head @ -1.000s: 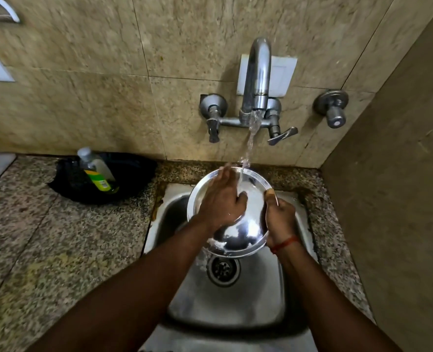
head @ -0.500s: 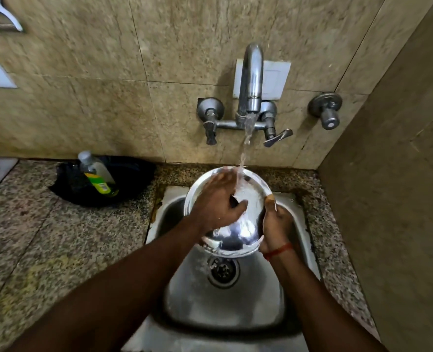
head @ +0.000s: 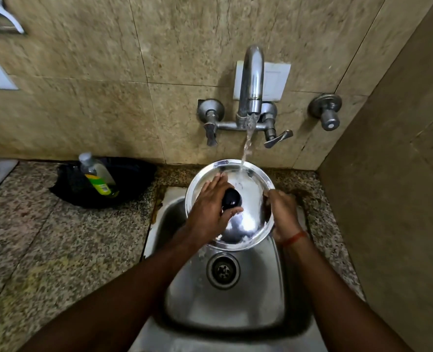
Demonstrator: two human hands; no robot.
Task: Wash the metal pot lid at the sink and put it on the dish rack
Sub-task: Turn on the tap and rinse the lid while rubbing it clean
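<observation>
The round metal pot lid [head: 251, 199] is held tilted over the steel sink [head: 225, 308], under water running from the tap [head: 251, 85]. The stream lands on its far rim. A black knob [head: 231, 198] sits at the lid's centre. My left hand [head: 210, 209] lies flat on the lid's left half, fingers around the knob. My right hand [head: 282, 212] grips the lid's right rim. No dish rack is in view.
A clear bottle with a green label [head: 97, 175] leans in a black pan [head: 131, 179] on the granite counter [head: 58, 245] to the left. The sink drain [head: 222, 270] lies below the lid. A tiled wall closes the right side.
My left hand has slid left off the lid's centre, uncovering the black knob. The lid sits a little flatter under the stream. My right hand has kept its hold on the rim.
</observation>
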